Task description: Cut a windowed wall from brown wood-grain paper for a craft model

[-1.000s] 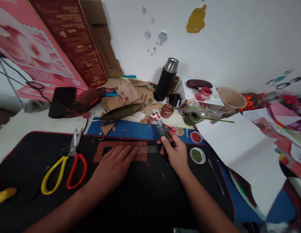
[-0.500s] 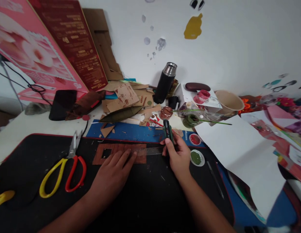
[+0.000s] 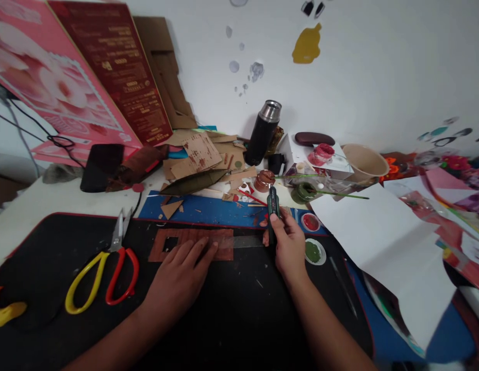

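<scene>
Here, the left hand (image 3: 181,278) lies flat, fingers extended, on the reddish-brown piece (image 3: 191,245) and the clear ruler (image 3: 245,241) — both on the black mat (image 3: 231,319), right of the scissors (image 3: 118,257). The right hand (image 3: 290,247) grips a dark green cutter (image 3: 274,208) upright — just beyond the ruler's right end.

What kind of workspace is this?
Probably a home craft desk: large scissors on a black mat, cardboard scraps behind, and open paint pots, one pinkish-brown, one green.
</scene>
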Tool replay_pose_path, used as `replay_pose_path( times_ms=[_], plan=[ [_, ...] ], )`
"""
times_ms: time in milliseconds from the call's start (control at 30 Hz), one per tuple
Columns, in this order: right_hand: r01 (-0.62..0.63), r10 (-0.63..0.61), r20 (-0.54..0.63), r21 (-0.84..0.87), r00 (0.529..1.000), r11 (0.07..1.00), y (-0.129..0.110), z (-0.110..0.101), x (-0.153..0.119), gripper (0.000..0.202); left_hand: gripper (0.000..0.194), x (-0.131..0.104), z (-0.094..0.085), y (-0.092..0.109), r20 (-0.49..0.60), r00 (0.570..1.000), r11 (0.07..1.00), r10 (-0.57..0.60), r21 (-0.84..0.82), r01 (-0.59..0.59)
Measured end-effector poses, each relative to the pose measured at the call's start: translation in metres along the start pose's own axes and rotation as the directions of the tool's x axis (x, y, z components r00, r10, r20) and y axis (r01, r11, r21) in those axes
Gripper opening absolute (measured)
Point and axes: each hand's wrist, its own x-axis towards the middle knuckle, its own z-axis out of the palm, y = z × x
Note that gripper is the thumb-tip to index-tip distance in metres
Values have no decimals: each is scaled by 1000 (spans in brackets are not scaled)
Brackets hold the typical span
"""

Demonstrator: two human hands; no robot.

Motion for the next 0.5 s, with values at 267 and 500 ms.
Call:
replay_pose_path(
  times_ms=[267,500],
  plan=[
    [16,-16,14,-27,1000,1000,-3,2,-2,43,44,0,-1,1,6,1000,999,17,35,-17],
    [-14,13,15,26,1000,1000,0,1,-2,43,48,0,-1,2,30,1000,1000,-2,31,2]
  ],
)
